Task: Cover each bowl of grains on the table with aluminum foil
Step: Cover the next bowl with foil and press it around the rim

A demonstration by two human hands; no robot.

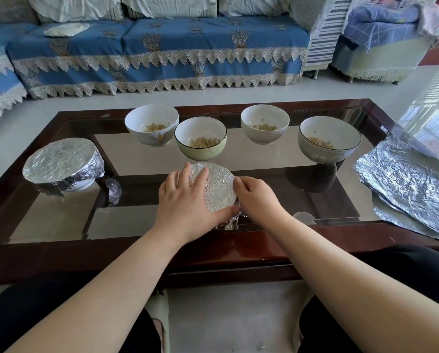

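At the far left of the counter (60, 233) stands a bowl already wrapped (61, 165): crinkled foil is stretched flat over its mouth and folded down its sides, with a strip of white bowl showing below the foil at the base. Just to its right a small crumpled scrap of foil (113, 190) lies on the glass.

Along the back stand four uncovered bowls, each with a shallow heap of yellowish grains at the bottom. First is a white bowl (151, 123) with a faint painted motif on its side. Touching or nearly touching it, slightly nearer, is a pale green bowl (200, 138) with a dark rim. Apart from that is a plain white bowl (265, 123), then a grey-white bowl (329, 140) with a dark rim and a spotted pattern low on its wall.

In front of the row, near the counter's front edge, is the foil-covered bowl being worked on (217, 186); its contents are hidden. The left hand (185, 200) lies flat on the foil top, fingers spread, thumb along the near rim. The right hand (257, 197) is at the bowl's right side, fingers curled and pressed together around the foil at the rim.

At the far right a stack of foil sheets (412, 184) lies flat, overhanging the counter's edge.
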